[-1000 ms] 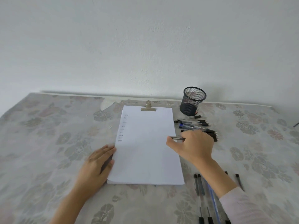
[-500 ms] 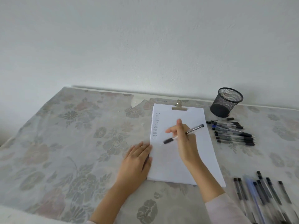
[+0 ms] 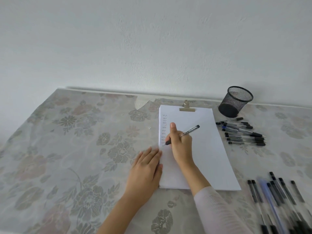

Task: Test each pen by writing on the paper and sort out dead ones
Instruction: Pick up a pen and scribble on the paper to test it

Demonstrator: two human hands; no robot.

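Note:
A white paper pad (image 3: 207,149) held by a brass clip (image 3: 186,108) lies on the flowered table. A column of small written marks (image 3: 164,128) runs down its left margin. My right hand (image 3: 179,142) grips a clear pen with black ends (image 3: 184,133), its tip touching the paper just below the last mark. My left hand (image 3: 146,168) lies flat with straight fingers on the pad's left edge. A group of several pens (image 3: 243,134) lies right of the pad. Another pile of several pens (image 3: 278,200) lies at the lower right.
A black mesh pen cup (image 3: 235,102), tilted, stands at the back right near the wall. The flowered tablecloth (image 3: 76,149) covers the table, with a torn patch (image 3: 141,103) at its back edge. A pale wall rises behind the table.
My right hand picked a pen from the right-hand group, carried it over the pad and lowered its tip to the paper's left margin. The view turned leftward. My left hand stayed on the pad's edge.

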